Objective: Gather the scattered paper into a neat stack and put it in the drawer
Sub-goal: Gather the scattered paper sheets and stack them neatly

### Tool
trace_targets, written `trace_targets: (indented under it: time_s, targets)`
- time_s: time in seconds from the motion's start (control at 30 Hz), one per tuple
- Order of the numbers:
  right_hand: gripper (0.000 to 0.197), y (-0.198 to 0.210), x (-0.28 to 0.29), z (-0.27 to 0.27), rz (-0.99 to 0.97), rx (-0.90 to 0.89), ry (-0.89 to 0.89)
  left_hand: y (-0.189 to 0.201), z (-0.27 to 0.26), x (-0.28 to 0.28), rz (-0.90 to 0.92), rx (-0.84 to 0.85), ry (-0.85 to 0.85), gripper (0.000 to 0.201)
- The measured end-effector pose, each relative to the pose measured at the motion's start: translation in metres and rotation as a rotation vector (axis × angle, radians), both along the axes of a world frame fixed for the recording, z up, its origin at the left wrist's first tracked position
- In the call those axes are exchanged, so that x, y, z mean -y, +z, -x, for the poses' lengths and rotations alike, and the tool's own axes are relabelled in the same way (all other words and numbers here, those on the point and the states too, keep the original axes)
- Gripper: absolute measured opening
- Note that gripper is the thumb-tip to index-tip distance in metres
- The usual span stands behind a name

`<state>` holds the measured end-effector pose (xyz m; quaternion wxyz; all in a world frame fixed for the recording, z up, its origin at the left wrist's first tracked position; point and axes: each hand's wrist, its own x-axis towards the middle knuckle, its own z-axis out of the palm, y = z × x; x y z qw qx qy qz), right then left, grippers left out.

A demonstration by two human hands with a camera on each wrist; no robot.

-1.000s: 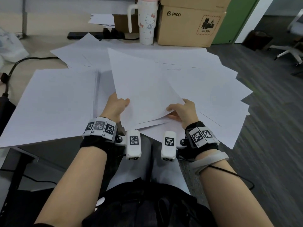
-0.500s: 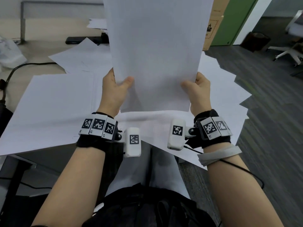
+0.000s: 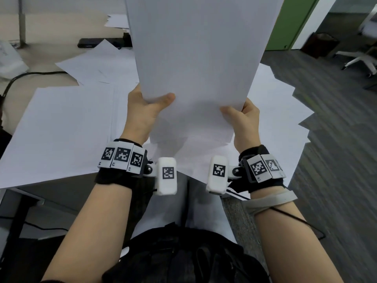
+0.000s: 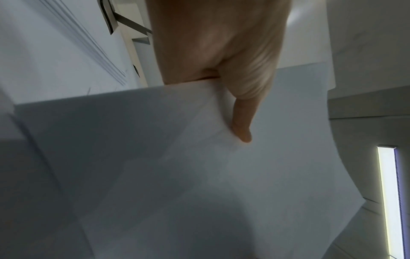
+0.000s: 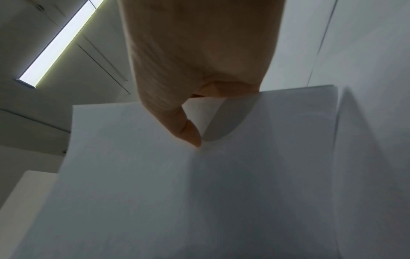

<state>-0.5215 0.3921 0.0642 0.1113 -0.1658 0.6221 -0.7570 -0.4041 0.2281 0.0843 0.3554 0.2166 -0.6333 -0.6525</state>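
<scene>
Both hands hold a sheaf upright above the desk. The left hand and right hand pinch its lower corners, thumbs in front. Loose sheets lie on the desk below it.

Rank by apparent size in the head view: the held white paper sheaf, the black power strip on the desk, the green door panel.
1. Held white paper sheaf: largest by far, though nearest the camera.
2. Green door panel.
3. Black power strip: smallest showing, partly hidden behind the sheaf, so true size is unsure.
</scene>
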Motion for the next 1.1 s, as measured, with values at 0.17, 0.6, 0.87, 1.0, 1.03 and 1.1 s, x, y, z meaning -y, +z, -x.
trace_targets:
  time_s: [0.17, 0.6, 0.87, 1.0, 1.03, 1.1]
  targets:
    - [0.028, -0.011, -0.004, -0.002, -0.048, 0.08, 0.054, -0.011, -0.003, 0.0, -0.054, 0.076, -0.015, 0.026]
    - [0.011, 0.002, -0.015, 0.019, -0.071, -0.021, -0.11, -0.003, 0.027, -0.005, -0.052, 0.113, -0.025, 0.021]
    - [0.01, -0.016, -0.059, 0.059, -0.229, 0.052, -0.252, -0.032, 0.061, 0.007, 0.087, 0.447, -0.031, 0.032]
    - [0.014, -0.029, -0.072, 0.072, -0.313, 0.091, -0.286, -0.046, 0.078, 0.005, 0.154, 0.647, -0.08, 0.048]
    - [0.015, -0.031, -0.074, 0.075, -0.333, 0.105, -0.292, -0.049, 0.082, 0.004, 0.147, 0.688, -0.088, 0.052]
    - [0.011, -0.036, -0.076, 0.08, -0.372, 0.126, -0.298, -0.053, 0.088, 0.001, 0.14, 0.761, -0.086, 0.058]
